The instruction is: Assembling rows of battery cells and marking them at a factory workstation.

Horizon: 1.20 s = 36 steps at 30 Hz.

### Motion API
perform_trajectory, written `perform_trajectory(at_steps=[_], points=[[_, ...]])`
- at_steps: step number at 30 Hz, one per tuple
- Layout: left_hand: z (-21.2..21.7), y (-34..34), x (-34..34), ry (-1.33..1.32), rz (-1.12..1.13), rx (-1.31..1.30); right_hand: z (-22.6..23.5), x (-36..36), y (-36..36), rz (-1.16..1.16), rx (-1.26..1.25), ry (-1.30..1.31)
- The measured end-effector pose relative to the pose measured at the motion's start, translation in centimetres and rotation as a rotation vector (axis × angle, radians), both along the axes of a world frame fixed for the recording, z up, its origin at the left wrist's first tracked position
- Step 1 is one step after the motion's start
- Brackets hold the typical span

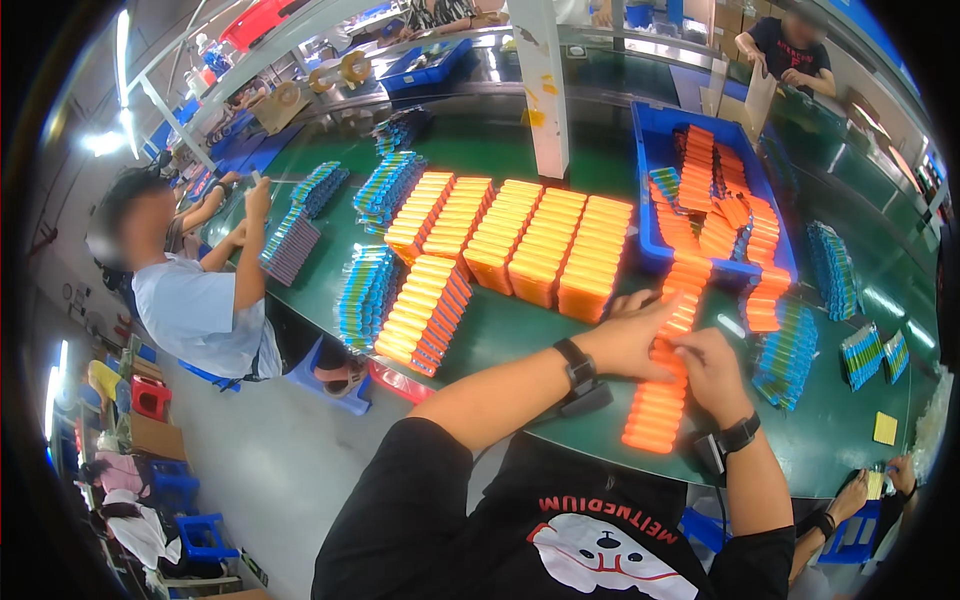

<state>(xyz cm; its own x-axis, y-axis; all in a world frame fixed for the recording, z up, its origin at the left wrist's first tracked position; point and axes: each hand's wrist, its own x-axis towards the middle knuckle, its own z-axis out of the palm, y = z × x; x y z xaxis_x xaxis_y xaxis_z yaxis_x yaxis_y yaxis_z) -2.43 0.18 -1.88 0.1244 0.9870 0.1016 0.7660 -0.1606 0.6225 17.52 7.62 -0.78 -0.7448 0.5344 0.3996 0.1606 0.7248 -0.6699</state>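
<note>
A long strip of bright orange cylindrical pieces lies side by side in a row, its near end toward me on the table. My left hand wraps over the strip's left side, thumb across its top. My right hand pinches the strip's right edge, close to the left thumb. At its far end the strip runs up to a blue bin with a jumble of similar orange strips. Left of my hands stand several stacked orange blocks. The exact kind of the pieces cannot be made out.
Blue-green packs lie right of my hands, with more packs at the left. A white post rises behind the stacks. A co-worker sits at the left; another person's hands are at the lower right.
</note>
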Motion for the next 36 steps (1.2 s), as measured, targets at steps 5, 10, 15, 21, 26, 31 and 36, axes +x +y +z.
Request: perform_trajectory(at_steps=[5, 10, 15, 21, 26, 31, 36], points=[[0.1, 0.1, 0.0, -0.009, 0.007, -0.015, -0.1, 0.0, 0.2, -0.004, -0.003, -0.011], [-0.7, 0.2, -0.3, -0.004, -0.005, 0.023, -0.9, 0.2, 0.4, -0.046, -0.114, -0.002], [-0.4, 0.2, -0.1, -0.018, -0.006, 0.009, -0.3, 0.9, 0.5, -0.066, -0.102, -0.023], [-0.5, 0.1, -0.1, 0.031, 0.012, -0.016, 0.3, 1.4, 0.5, -0.054, -0.068, -0.04], [-0.6, 0.3, 0.0, 0.033, 0.006, -0.019, 0.2, 1.8, 0.6, -0.081, -0.086, -0.049], [-0.6, 0.5, -0.1, 0.016, -0.013, -0.031, 0.1, 1.9, 0.8, -0.099, -0.095, -0.058], [-1.0, 0.5, -0.3, 0.02, -0.018, 0.02, 0.2, 2.0, 0.8, -0.102, -0.117, -0.081]])
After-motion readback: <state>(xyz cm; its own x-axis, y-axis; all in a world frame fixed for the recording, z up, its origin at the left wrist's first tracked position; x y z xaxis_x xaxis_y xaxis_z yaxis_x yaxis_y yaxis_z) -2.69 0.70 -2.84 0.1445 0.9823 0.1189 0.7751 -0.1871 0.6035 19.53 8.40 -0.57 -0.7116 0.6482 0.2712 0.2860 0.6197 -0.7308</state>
